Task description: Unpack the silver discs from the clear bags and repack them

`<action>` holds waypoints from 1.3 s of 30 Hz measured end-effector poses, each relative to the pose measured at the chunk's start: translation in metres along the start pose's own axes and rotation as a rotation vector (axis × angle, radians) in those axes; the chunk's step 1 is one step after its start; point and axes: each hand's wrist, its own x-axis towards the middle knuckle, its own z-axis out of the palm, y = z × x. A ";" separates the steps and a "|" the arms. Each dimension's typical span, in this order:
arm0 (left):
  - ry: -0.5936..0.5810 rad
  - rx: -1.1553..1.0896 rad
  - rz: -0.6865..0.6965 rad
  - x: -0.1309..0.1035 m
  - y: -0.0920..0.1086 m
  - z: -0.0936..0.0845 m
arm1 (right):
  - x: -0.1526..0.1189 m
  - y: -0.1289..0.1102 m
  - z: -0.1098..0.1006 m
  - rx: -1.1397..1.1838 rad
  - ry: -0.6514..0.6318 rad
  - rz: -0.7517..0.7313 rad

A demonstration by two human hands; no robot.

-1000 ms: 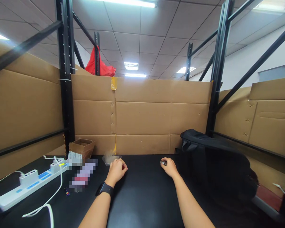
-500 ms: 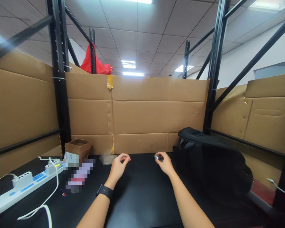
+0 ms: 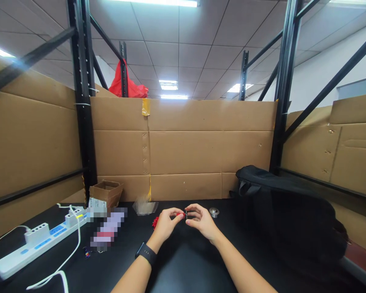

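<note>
Fingers of the left hand [image 3: 164,225] clamp a small red piece [image 3: 179,214]; those of the right hand [image 3: 202,221] pinch a thin dark piece [image 3: 186,214] just beside it.

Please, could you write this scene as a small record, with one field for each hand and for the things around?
Left hand: pinches red piece; watch on wrist
Right hand: fingertips hold thin piece, too small to identify
Gap: hands close together; contact between pieces unclear
Near left hand: red cluster, clear bag
Near right hand: metal ring
Far left: power strip, open box
Right side: black bag
Back: cardboard wall
</note>
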 end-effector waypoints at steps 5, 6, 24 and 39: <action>-0.001 0.123 0.023 -0.004 0.008 0.006 | 0.000 0.002 0.002 0.031 -0.021 0.030; 0.012 0.165 0.022 -0.005 0.010 0.006 | 0.000 0.003 0.003 0.032 -0.019 0.035; 0.136 0.463 0.015 -0.010 0.011 0.019 | 0.000 0.002 0.006 0.054 0.090 0.045; 0.137 0.324 0.012 -0.008 0.007 0.020 | 0.002 0.010 0.006 0.007 0.110 0.033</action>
